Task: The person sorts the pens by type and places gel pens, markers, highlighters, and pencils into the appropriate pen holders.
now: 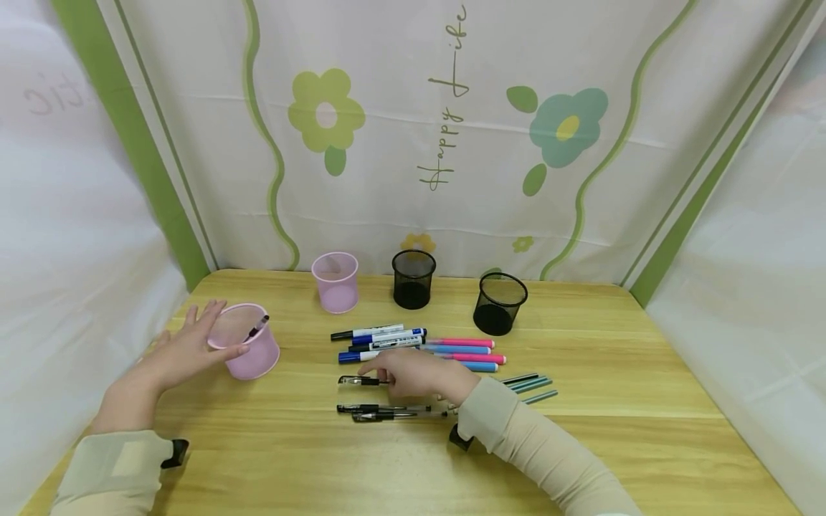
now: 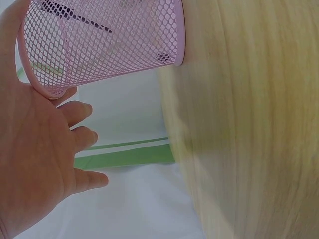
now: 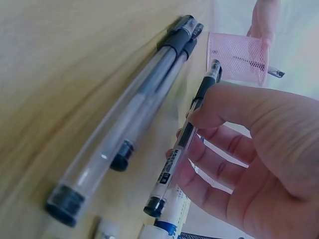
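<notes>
At the table's left, my left hand [image 1: 177, 351] holds a pink mesh pen holder [image 1: 254, 358] by its rim, thumb on the near side, other fingers spread behind. One black-capped pen [image 1: 259, 327] leans inside that holder, its end above the rim. My right hand [image 1: 422, 373] is over the middle of the table. In the right wrist view its thumb and fingers pinch a clear gel pen [image 3: 172, 164] with a black cap. Two similar gel pens [image 1: 351, 408] lie side by side on the table, nearer to me; my right hand is apart from them.
Behind stand another pink mesh holder [image 1: 337, 294] and two black mesh holders, one central [image 1: 413, 290] and one farther right [image 1: 497, 315]. Several markers [image 1: 374, 335] lie beside pink and blue pens [image 1: 474, 358]. Teal sticks [image 1: 532, 385] lie partly behind my right wrist.
</notes>
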The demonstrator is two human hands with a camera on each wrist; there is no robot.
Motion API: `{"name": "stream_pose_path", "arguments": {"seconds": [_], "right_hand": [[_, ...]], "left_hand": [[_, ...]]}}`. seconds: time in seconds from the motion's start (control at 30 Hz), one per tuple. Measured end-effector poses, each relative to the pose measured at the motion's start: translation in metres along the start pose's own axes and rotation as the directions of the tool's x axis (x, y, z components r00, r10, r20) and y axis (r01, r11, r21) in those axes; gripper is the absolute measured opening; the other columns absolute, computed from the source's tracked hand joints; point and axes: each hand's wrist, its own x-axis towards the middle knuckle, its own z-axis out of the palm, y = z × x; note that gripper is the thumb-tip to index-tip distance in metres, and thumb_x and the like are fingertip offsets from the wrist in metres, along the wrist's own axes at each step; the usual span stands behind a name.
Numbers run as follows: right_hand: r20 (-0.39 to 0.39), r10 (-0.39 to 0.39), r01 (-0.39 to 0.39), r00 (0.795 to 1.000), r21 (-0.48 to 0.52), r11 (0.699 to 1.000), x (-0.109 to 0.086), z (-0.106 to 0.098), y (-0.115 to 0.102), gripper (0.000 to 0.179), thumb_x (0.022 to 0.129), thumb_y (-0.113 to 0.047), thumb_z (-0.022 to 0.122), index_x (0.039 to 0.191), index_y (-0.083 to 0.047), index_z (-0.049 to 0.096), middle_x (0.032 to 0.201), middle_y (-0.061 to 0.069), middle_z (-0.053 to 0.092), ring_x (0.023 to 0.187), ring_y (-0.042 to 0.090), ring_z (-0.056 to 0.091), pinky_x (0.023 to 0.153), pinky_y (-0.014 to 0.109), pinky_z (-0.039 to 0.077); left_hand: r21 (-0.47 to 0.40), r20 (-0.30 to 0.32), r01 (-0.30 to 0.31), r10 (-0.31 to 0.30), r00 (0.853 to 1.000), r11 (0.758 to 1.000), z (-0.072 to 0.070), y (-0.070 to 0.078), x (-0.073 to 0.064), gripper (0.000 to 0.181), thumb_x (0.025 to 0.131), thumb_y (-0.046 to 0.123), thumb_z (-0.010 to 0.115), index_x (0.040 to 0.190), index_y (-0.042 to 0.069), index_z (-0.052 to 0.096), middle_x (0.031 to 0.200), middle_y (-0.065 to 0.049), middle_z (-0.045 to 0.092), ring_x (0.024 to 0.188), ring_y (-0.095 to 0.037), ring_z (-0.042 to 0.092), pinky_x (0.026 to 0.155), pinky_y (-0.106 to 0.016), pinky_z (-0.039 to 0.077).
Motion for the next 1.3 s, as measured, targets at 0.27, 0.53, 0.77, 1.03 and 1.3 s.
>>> {"name": "stream_pose_path", "arguments": {"seconds": [0.27, 0.53, 0.77, 1.03, 1.3], "right_hand": [[-0.043, -0.023, 0.022, 0.999, -0.009, 1.000, 0.002, -0.008, 0.003, 0.067, 0.084, 0.016, 0.064, 0.143, -0.015, 0.062, 0.093, -0.003, 0.060, 0.076, 0.007, 0.050, 0.062, 0.019, 0.042], [-0.109, -0.005, 0.008, 0.994, 0.027, 1.000, 0.004, -0.015, 0.004, 0.061, 0.087, 0.013, 0.064, 0.142, -0.014, 0.063, 0.100, -0.002, 0.061, 0.079, 0.007, 0.053, 0.068, 0.019, 0.046], [-0.198, 0.016, 0.008, 0.980, 0.122, 0.993, 0.009, -0.019, 0.006, 0.065, 0.087, 0.012, 0.064, 0.147, -0.013, 0.058, 0.101, 0.001, 0.064, 0.085, 0.008, 0.062, 0.072, 0.020, 0.053], [-0.298, 0.024, 0.037, 0.954, 0.195, 0.980, 0.012, -0.025, 0.004, 0.061, 0.092, 0.006, 0.063, 0.150, -0.011, 0.053, 0.106, 0.001, 0.062, 0.092, 0.012, 0.064, 0.072, 0.023, 0.054], [-0.349, 0.042, 0.061, 0.936, 0.280, 0.958, 0.017, -0.030, 0.005, 0.059, 0.094, 0.005, 0.064, 0.149, -0.014, 0.054, 0.105, -0.002, 0.063, 0.093, 0.013, 0.063, 0.075, 0.025, 0.054]], "left_hand": [[0.006, -0.003, 0.000, 0.000, 1.000, 1.000, 0.000, 0.001, 0.000, 0.108, 0.097, 0.058, 0.061, 0.164, 0.004, -0.003, 0.166, -0.030, -0.007, 0.148, -0.053, -0.017, 0.101, -0.084, -0.010], [0.019, -0.004, 0.002, -0.002, 1.000, 1.000, 0.000, 0.002, 0.000, 0.108, 0.097, 0.059, 0.061, 0.164, 0.003, -0.003, 0.166, -0.030, -0.007, 0.148, -0.053, -0.016, 0.101, -0.084, -0.009], [0.010, -0.005, 0.002, -0.002, 1.000, 1.000, 0.001, 0.000, 0.000, 0.108, 0.097, 0.059, 0.061, 0.164, 0.004, -0.004, 0.166, -0.030, -0.008, 0.148, -0.052, -0.017, 0.102, -0.083, -0.010], [0.011, -0.013, 0.003, -0.003, 1.000, 1.000, 0.001, 0.000, 0.000, 0.109, 0.097, 0.059, 0.062, 0.164, 0.005, -0.005, 0.166, -0.031, -0.006, 0.148, -0.054, -0.016, 0.101, -0.084, -0.009], [0.013, -0.016, -0.002, 0.002, 1.000, 1.000, 0.001, 0.000, 0.001, 0.110, 0.096, 0.059, 0.062, 0.164, 0.004, -0.004, 0.165, -0.032, -0.006, 0.148, -0.056, -0.015, 0.100, -0.085, -0.008]]}}
